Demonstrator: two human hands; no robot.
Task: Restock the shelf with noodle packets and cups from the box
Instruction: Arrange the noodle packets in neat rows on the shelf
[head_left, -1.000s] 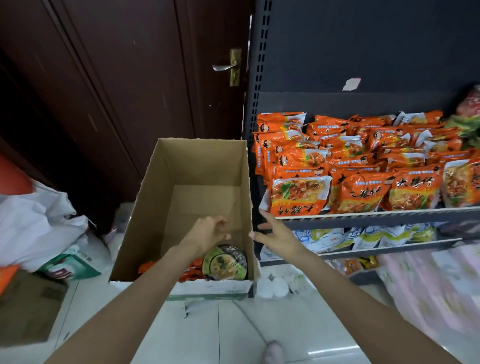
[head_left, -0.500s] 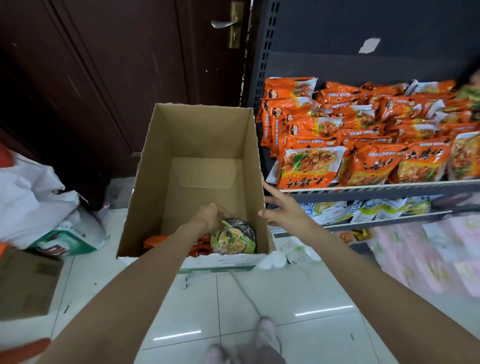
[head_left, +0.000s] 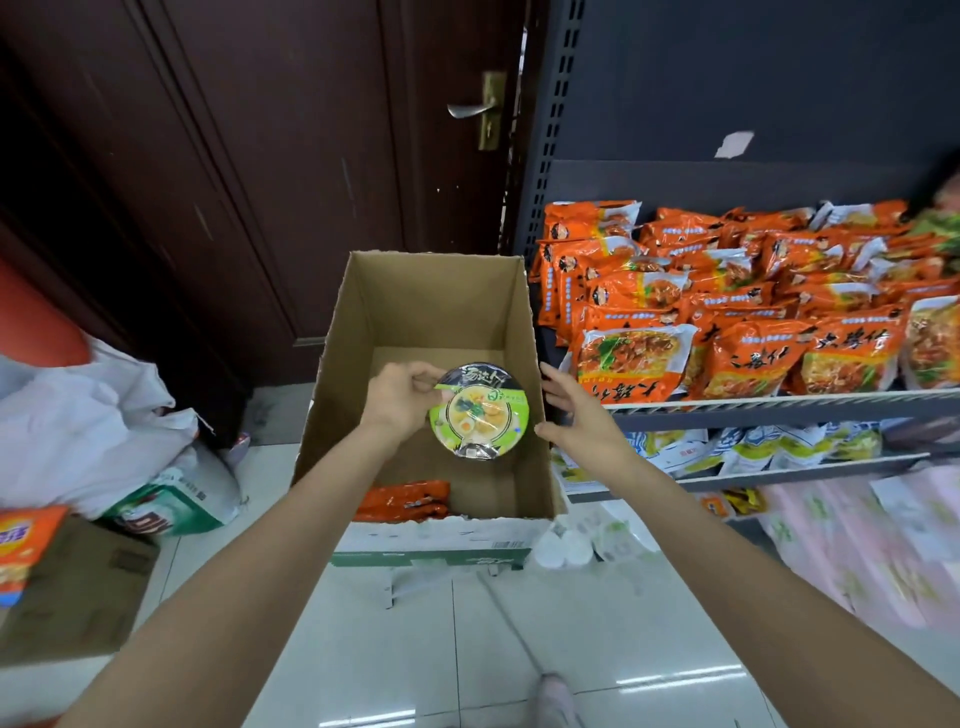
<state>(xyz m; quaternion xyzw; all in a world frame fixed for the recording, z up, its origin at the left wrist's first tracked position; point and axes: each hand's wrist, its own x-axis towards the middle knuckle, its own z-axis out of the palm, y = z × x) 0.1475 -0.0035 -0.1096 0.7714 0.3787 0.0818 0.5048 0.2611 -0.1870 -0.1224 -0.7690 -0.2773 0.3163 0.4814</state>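
My left hand (head_left: 402, 397) grips the left rim of a noodle cup (head_left: 480, 410) with a green and black lid, held up over the open cardboard box (head_left: 431, 301). My right hand (head_left: 576, 410) hovers just right of the cup with fingers spread, beside the box's right wall and apart from the cup. Orange noodle packets (head_left: 405, 500) lie in the box's near left corner. The shelf (head_left: 779, 405) on the right carries several rows of orange noodle packets (head_left: 727, 306).
A dark wooden door (head_left: 291, 171) stands behind the box. White plastic bags (head_left: 88, 415) and a brown carton (head_left: 67, 587) lie on the floor at the left. A lower shelf holds white and green packets (head_left: 769, 447). Pink packs (head_left: 857, 545) sit bottom right. White tile floor lies in front.
My left hand took hold of the noodle cup in the box and raised it above the box. My right hand came closer to the cup.
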